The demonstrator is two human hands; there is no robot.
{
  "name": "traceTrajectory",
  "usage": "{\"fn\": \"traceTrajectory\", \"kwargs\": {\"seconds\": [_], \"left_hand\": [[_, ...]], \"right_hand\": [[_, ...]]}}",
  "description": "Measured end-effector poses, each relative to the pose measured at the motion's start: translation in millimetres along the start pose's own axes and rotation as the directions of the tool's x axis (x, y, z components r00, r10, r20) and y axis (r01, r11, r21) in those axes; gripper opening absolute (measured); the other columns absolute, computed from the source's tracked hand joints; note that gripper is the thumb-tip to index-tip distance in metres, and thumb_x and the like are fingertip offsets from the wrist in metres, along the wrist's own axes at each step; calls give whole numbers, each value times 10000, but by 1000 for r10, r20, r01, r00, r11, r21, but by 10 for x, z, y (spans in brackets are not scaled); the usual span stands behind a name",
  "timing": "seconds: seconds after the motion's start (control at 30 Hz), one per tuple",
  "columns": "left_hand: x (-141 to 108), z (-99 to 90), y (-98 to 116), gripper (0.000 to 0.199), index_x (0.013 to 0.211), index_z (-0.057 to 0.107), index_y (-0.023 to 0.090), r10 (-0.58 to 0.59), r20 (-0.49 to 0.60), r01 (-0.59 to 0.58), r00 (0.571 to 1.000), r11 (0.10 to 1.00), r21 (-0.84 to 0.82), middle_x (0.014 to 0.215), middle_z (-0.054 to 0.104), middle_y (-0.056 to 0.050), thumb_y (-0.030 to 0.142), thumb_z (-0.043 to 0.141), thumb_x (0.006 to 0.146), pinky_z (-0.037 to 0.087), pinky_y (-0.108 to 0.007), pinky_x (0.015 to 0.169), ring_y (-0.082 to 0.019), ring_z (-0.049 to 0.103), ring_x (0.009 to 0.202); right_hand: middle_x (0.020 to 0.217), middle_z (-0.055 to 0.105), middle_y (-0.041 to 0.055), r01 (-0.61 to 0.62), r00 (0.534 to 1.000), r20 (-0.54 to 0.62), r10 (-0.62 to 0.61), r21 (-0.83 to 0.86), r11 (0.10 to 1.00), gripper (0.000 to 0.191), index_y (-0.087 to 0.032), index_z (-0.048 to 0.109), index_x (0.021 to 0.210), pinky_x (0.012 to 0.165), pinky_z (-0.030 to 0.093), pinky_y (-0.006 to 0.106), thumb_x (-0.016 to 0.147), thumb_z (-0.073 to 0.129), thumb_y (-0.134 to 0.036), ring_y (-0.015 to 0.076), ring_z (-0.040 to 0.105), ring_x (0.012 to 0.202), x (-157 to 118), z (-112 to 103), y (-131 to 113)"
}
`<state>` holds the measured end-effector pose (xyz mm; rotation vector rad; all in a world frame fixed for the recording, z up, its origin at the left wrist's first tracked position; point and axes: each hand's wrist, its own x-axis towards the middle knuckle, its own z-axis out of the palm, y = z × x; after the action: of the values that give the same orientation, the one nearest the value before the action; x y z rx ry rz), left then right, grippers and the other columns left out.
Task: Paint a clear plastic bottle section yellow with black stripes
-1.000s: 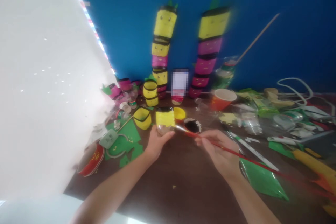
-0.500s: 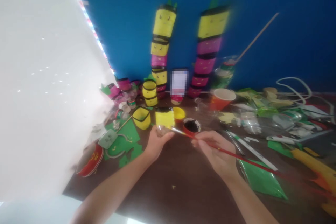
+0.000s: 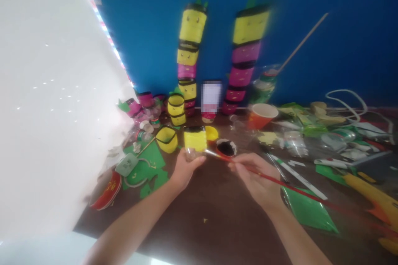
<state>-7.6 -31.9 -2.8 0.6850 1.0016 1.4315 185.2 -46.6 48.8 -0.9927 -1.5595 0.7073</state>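
My left hand (image 3: 187, 168) holds a clear plastic cup (image 3: 195, 140) by its bare lower end; its upper part is painted yellow with a black rim. In my right hand (image 3: 256, 176) is a long red paintbrush (image 3: 292, 188), pinched near its front. The brush's tip touches or nearly touches the cup's lower right side. Just behind the brush stands a small pot of black paint (image 3: 226, 149), and a yellow paint pot (image 3: 212, 133) is right of the cup. A yellow cup with black bands (image 3: 167, 140) sits to the left.
Two stacks of yellow and magenta cups (image 3: 188, 56) (image 3: 241, 58) lean at the blue wall. Green sheets (image 3: 151, 157) and a red bowl (image 3: 109, 190) lie left. An orange paper cup (image 3: 263, 116), pens, a green packet (image 3: 311, 211) and a yellow glue gun (image 3: 368, 190) are right.
The brush tip has shifted slightly right along the cup's lower edge. The whole view has moved a little. Both hands keep their holds.
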Motion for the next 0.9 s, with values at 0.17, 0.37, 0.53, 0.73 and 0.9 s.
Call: {"fn": "traceTrajectory", "kwargs": {"seconds": [0.17,0.37,0.53,0.73,0.9], "left_hand": [[8,-3,-11,528,1007,598,178,6,6,-6,1000,1000,9,968,698,-52,252,864,557,449,-372,946,-187,645,933],[-10,-5,-1,521,997,601,180,20,13,-20,1000,998,52,940,696,-47,253,867,555,450,-375,944,-187,645,918],[-13,-20,-20,518,979,611,179,21,15,-22,1000,998,65,917,700,-43,258,875,541,449,-380,944,-192,650,904],[4,-28,-42,549,1010,607,184,14,4,-14,1000,1000,27,929,705,-42,259,876,538,446,-376,948,-193,651,919],[-6,-12,-24,526,976,620,174,9,-19,-9,1000,1000,17,918,706,-44,235,882,525,451,-372,944,-182,653,888]], "right_hand": [[664,700,22,-180,972,-113,205,202,963,191,-212,661,790,570,588,264,790,700,-398,155,681,573,37,-55,48],[625,697,23,-243,960,-50,277,346,906,245,-197,664,734,506,551,251,810,679,-429,125,629,489,50,63,41],[611,695,26,-274,956,-33,291,242,931,269,-187,667,708,494,546,240,811,672,-435,122,626,490,61,120,-93],[587,688,26,-219,962,-140,235,116,969,292,-198,663,702,519,563,255,789,678,-477,144,643,513,113,-20,-44],[616,699,18,-179,974,-108,198,164,970,247,-207,667,720,532,569,257,834,646,-425,132,635,503,69,-4,-7]]}}
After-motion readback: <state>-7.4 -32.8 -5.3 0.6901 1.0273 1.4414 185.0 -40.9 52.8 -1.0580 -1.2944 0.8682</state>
